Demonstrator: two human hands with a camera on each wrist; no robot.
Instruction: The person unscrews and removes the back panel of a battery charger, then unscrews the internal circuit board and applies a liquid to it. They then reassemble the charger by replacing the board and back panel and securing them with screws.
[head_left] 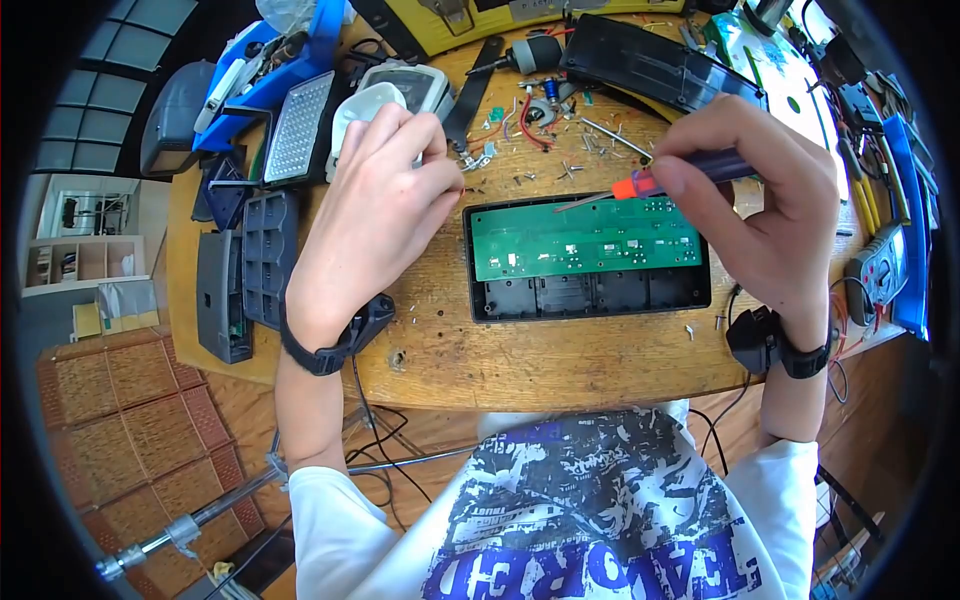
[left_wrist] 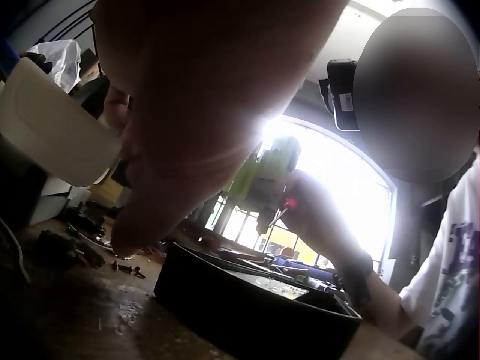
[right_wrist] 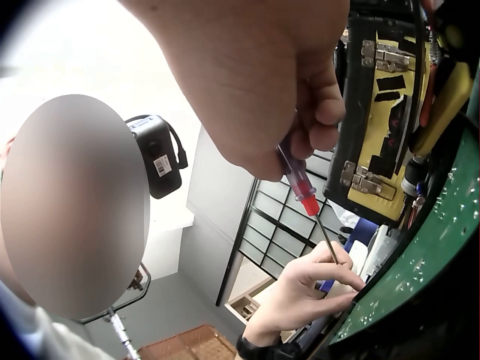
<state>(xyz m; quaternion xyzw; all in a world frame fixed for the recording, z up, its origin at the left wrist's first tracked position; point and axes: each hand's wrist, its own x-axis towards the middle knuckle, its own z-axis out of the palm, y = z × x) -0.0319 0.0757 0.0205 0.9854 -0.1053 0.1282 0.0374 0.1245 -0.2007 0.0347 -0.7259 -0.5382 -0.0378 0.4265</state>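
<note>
My right hand [head_left: 765,195] grips a screwdriver [head_left: 640,186] with a dark purple handle and red-orange collar. Its thin blade slants left, the tip close over a green circuit board [head_left: 590,245]. That board lies component side up in an open black plastic case [head_left: 590,300]. Left of the case, the fingers of my left hand [head_left: 375,205] curl at a white plastic cup [left_wrist: 52,124], which tilts above the table in the left wrist view. Thumb and index finger of that hand point down near the loose screws; their tips are partly hidden in the head view.
Several small screws [head_left: 570,168] lie scattered behind the case, with a small motor [head_left: 540,112] and wires. A long black cover [head_left: 660,60] is at the back. Dark organizer trays [head_left: 268,258] stand at left. On the right is a multimeter [head_left: 880,265] beside cables.
</note>
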